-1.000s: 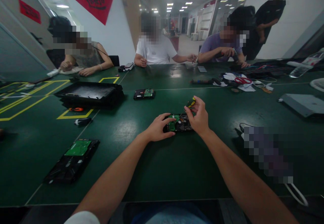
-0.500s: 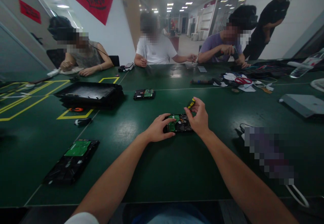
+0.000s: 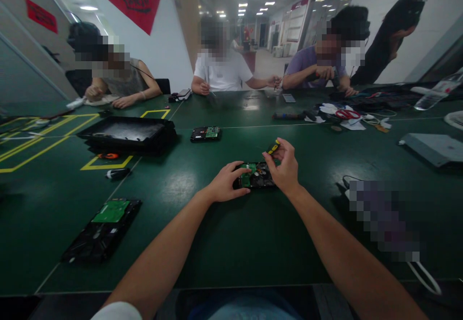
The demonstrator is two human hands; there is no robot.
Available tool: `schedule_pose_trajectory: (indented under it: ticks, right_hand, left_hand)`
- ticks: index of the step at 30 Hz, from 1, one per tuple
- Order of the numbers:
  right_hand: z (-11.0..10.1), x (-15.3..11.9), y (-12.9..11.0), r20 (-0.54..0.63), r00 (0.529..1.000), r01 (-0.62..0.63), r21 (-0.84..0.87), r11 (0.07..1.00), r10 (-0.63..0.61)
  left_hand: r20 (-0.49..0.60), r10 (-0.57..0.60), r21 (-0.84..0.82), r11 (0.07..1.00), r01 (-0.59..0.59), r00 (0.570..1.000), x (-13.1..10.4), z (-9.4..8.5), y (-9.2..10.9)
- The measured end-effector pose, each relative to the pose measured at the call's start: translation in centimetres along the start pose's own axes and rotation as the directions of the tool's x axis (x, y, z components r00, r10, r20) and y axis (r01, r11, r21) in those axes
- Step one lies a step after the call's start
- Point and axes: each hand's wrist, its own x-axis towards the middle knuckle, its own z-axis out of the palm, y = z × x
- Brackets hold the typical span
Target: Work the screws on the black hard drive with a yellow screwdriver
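A black hard drive (image 3: 258, 178) with a green circuit board lies flat on the green table in front of me. My left hand (image 3: 229, 182) grips its left end, thumb along the near edge and fingers over the board. In my right hand (image 3: 285, 166) is a screwdriver (image 3: 274, 147) with a black and yellow handle, held tilted between thumb and fingers above the drive's right end. The screwdriver's shaft and tip cannot be made out. My right palm hides the right end of the drive.
Another hard drive (image 3: 103, 231) lies front left, and a smaller-looking one (image 3: 206, 133) farther back. A stack of black panels (image 3: 126, 134) stands left. At right are a blurred-out object (image 3: 383, 219) and a grey box (image 3: 434, 149). Several people sit across the table.
My hands, the drive and the screwdriver are nearly unmoved. The standing person at the back right has shifted slightly to the right.
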Motion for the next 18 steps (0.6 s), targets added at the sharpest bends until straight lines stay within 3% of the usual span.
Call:
schedule_pose_trajectory:
  ticks: [18]
  right_hand:
    - [-0.10,0.06,-0.08,-0.003,1.000,0.005,-0.038,0.999,-0.006]
  left_hand:
    - [0.014,-0.015,-0.014,1.000,0.015,1.000,-0.03,-0.11,0.09]
